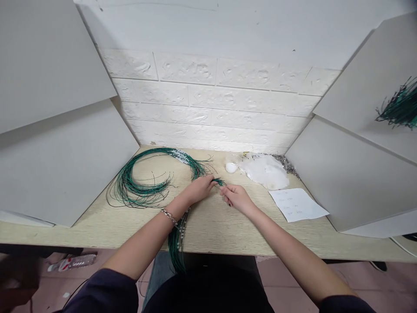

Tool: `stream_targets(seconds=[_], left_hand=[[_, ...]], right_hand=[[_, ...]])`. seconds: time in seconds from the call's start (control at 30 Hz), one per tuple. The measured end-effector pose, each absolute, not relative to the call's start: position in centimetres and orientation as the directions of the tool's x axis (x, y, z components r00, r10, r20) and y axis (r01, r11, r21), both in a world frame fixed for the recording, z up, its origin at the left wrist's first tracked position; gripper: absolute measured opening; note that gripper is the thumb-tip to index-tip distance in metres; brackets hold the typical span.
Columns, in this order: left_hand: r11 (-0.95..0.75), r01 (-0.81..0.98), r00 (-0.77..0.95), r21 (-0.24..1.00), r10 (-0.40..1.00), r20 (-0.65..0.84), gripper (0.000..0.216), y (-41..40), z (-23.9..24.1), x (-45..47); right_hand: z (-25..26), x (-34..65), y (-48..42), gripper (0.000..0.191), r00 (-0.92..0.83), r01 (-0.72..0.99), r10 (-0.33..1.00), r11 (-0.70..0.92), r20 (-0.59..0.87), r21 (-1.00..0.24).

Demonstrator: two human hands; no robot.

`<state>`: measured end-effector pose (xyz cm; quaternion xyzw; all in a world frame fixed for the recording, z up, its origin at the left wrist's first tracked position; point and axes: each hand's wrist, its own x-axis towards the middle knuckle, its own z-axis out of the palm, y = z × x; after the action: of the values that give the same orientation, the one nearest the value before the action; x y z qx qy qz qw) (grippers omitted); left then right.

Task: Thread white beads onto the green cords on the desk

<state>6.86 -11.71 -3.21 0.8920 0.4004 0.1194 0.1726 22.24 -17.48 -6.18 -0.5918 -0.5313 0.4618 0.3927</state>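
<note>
A looped bundle of thin green wires (140,182) lies on the wooden table (215,226), its ends fanning toward the middle. My left hand (200,189) is closed in a pinch on the green wire ends (219,181). My right hand (236,196) is closed beside it, fingertips pinching at the same wire ends. A second bunch of green wires (177,243) runs under my left wrist and hangs over the table's front edge. I wear a bracelet (169,216) on the left wrist.
A white plastic bag (265,170) with small metal parts (286,163) lies at the back right, and a small white piece (231,167) sits left of it. A sheet of paper (298,204) lies to the right. Grey boards (65,165) flank both sides; more green wires (399,106) hang at far right.
</note>
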Motion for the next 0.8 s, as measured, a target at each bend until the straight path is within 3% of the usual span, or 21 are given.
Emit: stream_targets(seconds=[0.13, 0.37, 0.53, 0.8], left_hand=[[-0.629, 0.667, 0.661, 0.398, 0.747, 0.074, 0.023, -11.8, -3.2, 6.9], [-0.626, 0.665, 0.66, 0.407, 0.748, 0.072, 0.023, -11.8, -3.2, 6.9], [-0.61, 0.65, 0.643, 0.453, 0.76, 0.1, 0.023, -11.5, -3.5, 6.7], [-0.594, 0.641, 0.623, 0.486, 0.773, 0.124, 0.025, -11.3, -3.8, 6.5]], right_hand=[[-6.4, 22.4, -17.7, 0.036, -0.007, 0.316, 0.996, -0.078, -0.084, -0.946], [-6.0, 22.9, -17.4, 0.018, -0.067, 0.197, 0.985, -0.146, -0.162, -0.969], [-5.5, 23.0, -17.5, 0.033, -0.044, 0.286, 0.941, -0.309, -0.335, -0.907], [-5.8, 22.6, -17.1, 0.028, -0.034, 0.181, 0.974, -0.215, -0.224, -0.96]])
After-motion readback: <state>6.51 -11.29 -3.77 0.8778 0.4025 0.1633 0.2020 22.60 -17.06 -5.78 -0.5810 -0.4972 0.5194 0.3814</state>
